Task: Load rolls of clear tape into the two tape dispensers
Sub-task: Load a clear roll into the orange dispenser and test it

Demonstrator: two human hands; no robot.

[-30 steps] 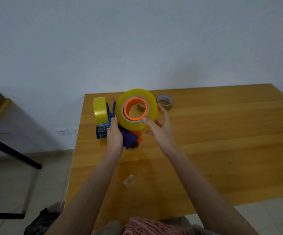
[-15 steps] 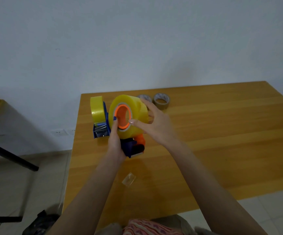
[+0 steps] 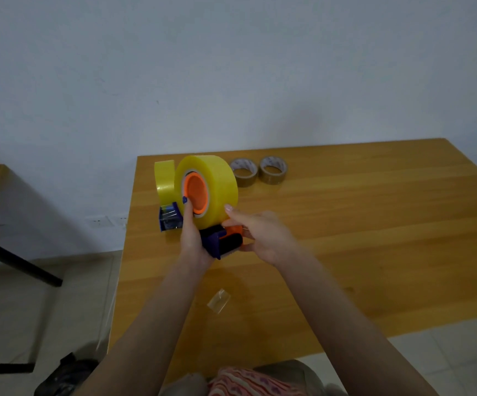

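Tape roll (image 3: 217, 184) now seated on the orange hub (image 3: 198, 194), just above my fingers; a second ago my right hand (image 3: 263, 238) was still fitting it. My left hand (image 3: 193, 238) clamps the dispenser (image 3: 217, 242) handle, index finger up on the hub. Right hand has dropped to the front end, fingers curled round it. Loading likely done bar threading.

It looks like a plain room at home: wooden tabletop (image 3: 346, 224) against a bare wall (image 3: 231, 67), tiled floor (image 3: 68, 295) below it.
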